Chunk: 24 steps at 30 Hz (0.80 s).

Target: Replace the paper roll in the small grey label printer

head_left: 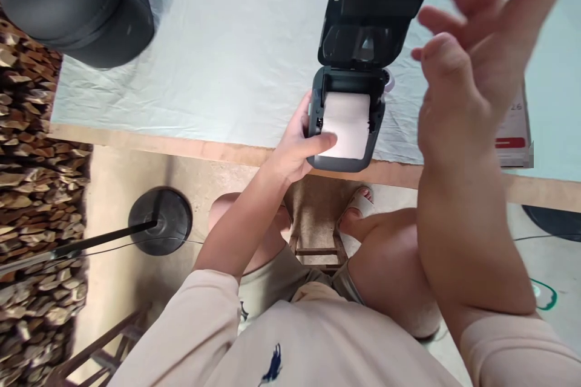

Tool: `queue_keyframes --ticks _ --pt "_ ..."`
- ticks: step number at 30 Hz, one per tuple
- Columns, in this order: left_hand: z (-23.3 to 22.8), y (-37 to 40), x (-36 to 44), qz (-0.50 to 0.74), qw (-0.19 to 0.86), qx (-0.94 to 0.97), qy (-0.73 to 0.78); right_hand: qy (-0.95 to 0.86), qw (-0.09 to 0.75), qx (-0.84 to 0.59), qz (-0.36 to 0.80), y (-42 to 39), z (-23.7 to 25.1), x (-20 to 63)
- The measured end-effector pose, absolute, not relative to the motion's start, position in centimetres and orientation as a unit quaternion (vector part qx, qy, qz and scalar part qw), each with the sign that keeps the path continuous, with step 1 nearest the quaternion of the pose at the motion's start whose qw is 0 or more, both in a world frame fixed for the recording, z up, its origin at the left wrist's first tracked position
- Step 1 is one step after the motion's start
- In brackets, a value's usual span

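Observation:
My left hand (299,145) grips a small black label printer (347,164) at its left side, near the table's front edge. The printer's lid (376,18) is swung up and back, showing a dark window. Inside the body lies a white paper roll (345,127), and my left thumb rests on its lower left part. My right hand (485,42) is raised to the right of the printer, fingers apart, holding nothing visible. Behind the printer's right side, a pale round object (389,80) shows in part; its kind is unclear.
A large black rounded object (86,6) stands at the table's (218,60) back left. A box or card with red print (512,139) lies partly behind my right arm. Below are a black round stand base (160,221), stacked firewood (36,205) and a wooden stool (318,251).

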State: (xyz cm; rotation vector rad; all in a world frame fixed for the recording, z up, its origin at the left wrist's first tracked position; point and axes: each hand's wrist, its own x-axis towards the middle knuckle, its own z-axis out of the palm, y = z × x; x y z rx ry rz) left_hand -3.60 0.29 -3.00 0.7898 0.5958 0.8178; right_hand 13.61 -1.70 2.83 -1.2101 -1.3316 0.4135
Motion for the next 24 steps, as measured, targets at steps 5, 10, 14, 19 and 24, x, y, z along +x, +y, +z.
queue_keyframes --ticks 5,10,14,19,24 --pt "-2.8 0.2 -3.8 0.366 0.809 0.363 0.281 -0.533 0.575 -0.562 0.264 -1.8 2.2 13.0" --pt "-2.8 0.1 -3.5 0.387 0.808 0.360 0.262 -0.617 0.463 -0.584 0.254 -1.6 1.8 13.0" --pt "-2.7 0.3 -3.1 0.413 0.810 0.320 0.266 -0.677 0.368 -0.606 0.201 -1.6 2.1 12.7" --pt "-2.7 0.5 -2.7 0.427 0.792 0.251 0.357 -0.697 0.365 -0.598 0.151 -1.9 2.0 11.9" --pt "-2.9 0.8 -2.6 0.404 0.820 0.233 0.333 -0.686 0.359 -0.617 0.143 -1.8 1.6 11.8"
